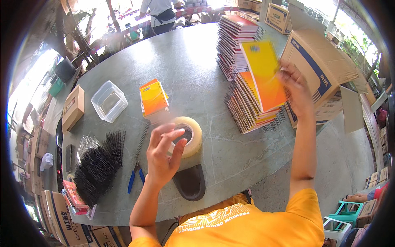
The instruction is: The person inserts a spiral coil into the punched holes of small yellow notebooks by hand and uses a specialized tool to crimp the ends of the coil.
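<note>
Yellow-and-orange notebook (pixel 263 74) cover shows just left of the right grip (pixel 297 88), whose bent fingers appear closed on the book's right edge; blur hides exactly how the thumb sits. Directly beneath that book, below and to the left of the same grip, rises a stack of orange notebooks (pixel 247 105) with its spirals staggered. Held by one side only, the book could swing and catch a wire loop on the stack, dragging top copies askew. Beyond it, farther from the grip, a taller pile of red notebooks (pixel 236 47) leans unevenly; a knock from the book's far corner might topple it. Close on the right side of the grip, the open carton (pixel 314 70) leaves little elbow room, so knuckles could bump it.

Left grip (pixel 164 154) is empty, thumb and fingers parted, beside a tape roll (pixel 196 142); I cannot tell whether they touch. A careless sweep there might shove the roll across the bench (pixel 193 61), or nudge the small orange notebooks (pixel 153 98) ahead of that grip and the blue-handled pliers (pixel 131 181) to its left.
</note>
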